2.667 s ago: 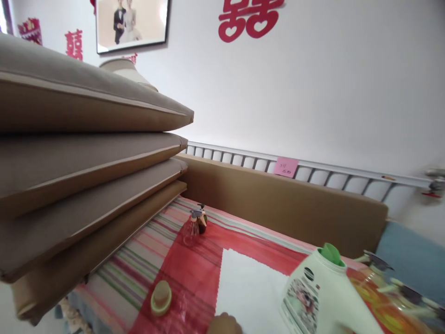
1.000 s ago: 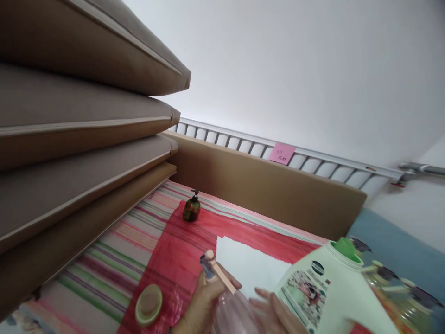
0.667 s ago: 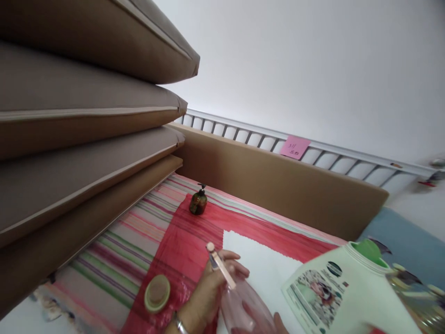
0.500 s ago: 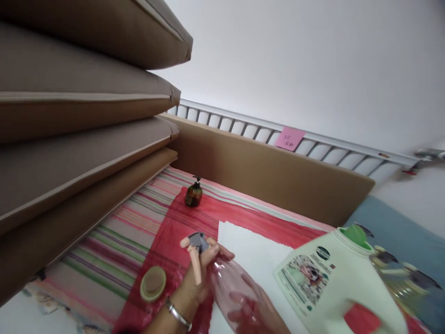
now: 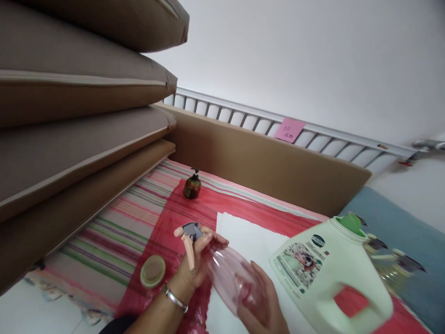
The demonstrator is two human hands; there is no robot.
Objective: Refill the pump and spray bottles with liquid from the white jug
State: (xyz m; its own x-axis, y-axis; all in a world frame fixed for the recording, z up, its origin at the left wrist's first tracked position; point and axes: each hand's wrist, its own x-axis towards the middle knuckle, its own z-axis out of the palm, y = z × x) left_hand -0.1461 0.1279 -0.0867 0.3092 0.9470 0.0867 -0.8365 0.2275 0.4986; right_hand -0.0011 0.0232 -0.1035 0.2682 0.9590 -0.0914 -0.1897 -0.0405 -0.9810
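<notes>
A clear pink spray bottle [image 5: 225, 271] lies tilted between my two hands, above a white sheet and red cloth. My left hand [image 5: 198, 262], with a silver bangle on its wrist, is closed around the neck, just under the grey and peach spray head [image 5: 192, 231]. The fingers partly hide where head and bottle meet. Around the wide bottom end wrap the fingers of my right hand [image 5: 266, 301]. To the right is a large pale green jug [image 5: 333, 260] with a label and a handle. A round greenish cap [image 5: 153, 271] lies left of my left wrist.
A dark pump bottle [image 5: 192, 185] stands at the back on the red cloth [image 5: 174, 208]. The white sheet [image 5: 243, 229] lies beneath the bottle. Clear bottles [image 5: 394, 269] stand behind the jug. Stacked brown cushions [image 5: 86, 134] rise at left; a brown panel [image 5: 260, 162] and radiator run behind.
The view has tipped down a little, so everything sits higher. My right hand has come more into sight around the bottle's bottom end. My left hand keeps its hold at the neck.
</notes>
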